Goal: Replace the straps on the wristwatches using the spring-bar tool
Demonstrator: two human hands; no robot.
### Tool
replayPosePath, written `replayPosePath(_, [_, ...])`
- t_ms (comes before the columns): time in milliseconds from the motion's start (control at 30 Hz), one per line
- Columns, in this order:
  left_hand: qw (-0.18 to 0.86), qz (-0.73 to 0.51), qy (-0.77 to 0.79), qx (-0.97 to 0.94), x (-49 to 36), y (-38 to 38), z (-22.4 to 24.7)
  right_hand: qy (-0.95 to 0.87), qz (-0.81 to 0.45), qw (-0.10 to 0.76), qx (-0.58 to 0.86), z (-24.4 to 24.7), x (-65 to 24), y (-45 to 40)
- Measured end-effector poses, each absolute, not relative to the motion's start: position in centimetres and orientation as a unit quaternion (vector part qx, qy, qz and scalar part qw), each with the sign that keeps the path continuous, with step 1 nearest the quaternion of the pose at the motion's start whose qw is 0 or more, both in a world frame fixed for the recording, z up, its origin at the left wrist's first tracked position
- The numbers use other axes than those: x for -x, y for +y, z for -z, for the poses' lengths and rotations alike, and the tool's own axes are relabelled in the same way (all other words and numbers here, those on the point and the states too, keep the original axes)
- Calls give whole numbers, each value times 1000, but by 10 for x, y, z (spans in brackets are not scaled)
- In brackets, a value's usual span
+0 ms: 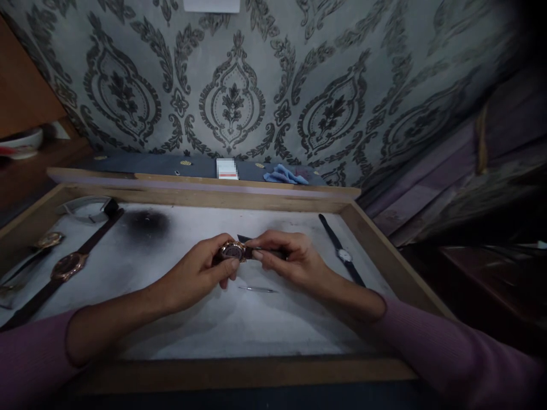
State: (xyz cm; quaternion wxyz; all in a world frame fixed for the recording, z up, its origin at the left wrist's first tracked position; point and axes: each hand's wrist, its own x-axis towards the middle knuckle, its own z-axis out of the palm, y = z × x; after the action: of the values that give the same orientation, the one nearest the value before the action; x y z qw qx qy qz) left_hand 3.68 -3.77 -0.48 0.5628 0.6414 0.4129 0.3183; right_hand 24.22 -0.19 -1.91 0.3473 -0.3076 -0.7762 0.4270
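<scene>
In the middle of the tray, my left hand is closed around a gold-coloured watch case, its round face or back turned up toward me. My right hand pinches a dark watch strap at the case's right side. Whether strap and case are joined there cannot be made out. A dark flat tip sticks out above my right fingers; its kind is unclear. Just below both hands lies a thin metal double-ended tool on the white surface.
A wooden-rimmed tray surrounds the work. On its left lie a brown-strapped watch, a smaller watch and a pale-strapped watch. A black-strapped watch lies right. Behind the rim are a small box and blue cloth.
</scene>
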Motion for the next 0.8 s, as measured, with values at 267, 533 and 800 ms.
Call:
replayPosePath(267, [554, -328, 410, -646, -36, -36, 6, -811, -370, 341, 299, 15, -243, -4])
replayPosePath(533, [494, -316, 429, -687, -35, -36, 3, -781, -377, 389, 310, 10, -243, -4])
replayPosePath(800, [458, -301, 445, -708, -35, -39, 2, -771, -400, 383, 315, 14, -242, -4])
